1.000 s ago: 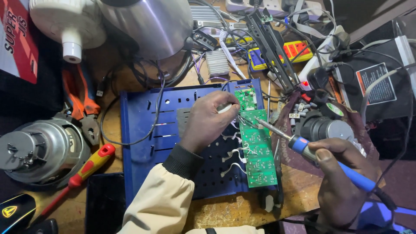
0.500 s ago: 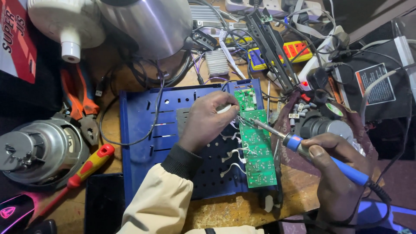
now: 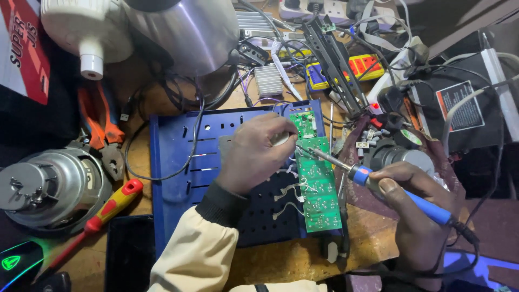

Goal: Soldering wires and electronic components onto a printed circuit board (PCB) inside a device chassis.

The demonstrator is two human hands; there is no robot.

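cluttered workbench (image 3: 281, 265) | left hand (image 3: 254, 154) fingers pinch solder wire (image 3: 280, 139) | right hand (image 3: 416, 216) grips soldering iron (image 3: 378, 181) on circuit board (image 3: 319, 186)

Green circuit board (image 3: 319, 186) on a blue perforated metal panel (image 3: 178, 162); blue-handled soldering iron (image 3: 400, 193) with an orange collar; red-and-yellow screwdriver (image 3: 105, 208) at eight o'clock; cream sleeve (image 3: 192, 254) with black cuff
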